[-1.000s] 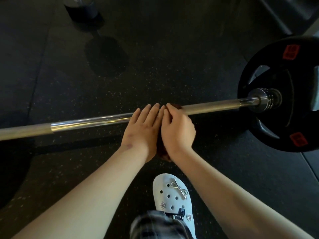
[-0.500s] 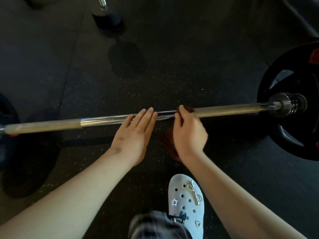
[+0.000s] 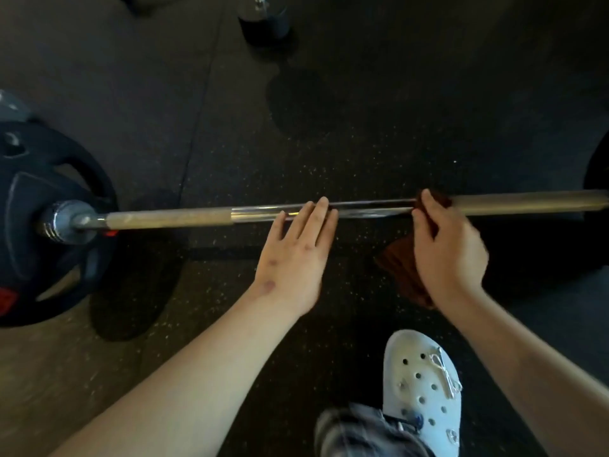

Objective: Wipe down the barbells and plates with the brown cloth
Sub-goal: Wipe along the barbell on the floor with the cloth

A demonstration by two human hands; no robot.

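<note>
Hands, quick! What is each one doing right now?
Left hand: open, straight fingers resting on the long silver metal barbell bar.
Right hand: closed, holding the crumpled brown cloth against the same bar.

This is a gym's weight area. A long steel barbell point(image 3: 184, 217) sits low over the floor, with a thick black plate point(image 3: 29, 206) loaded on its left end and the edge of another plate point(image 3: 598, 173) at the far right. The floor point(image 3: 362, 153) is dark speckled rubber matting with seams, and a dark weight point(image 3: 263, 19) with a chrome handle stands farther off.
</note>
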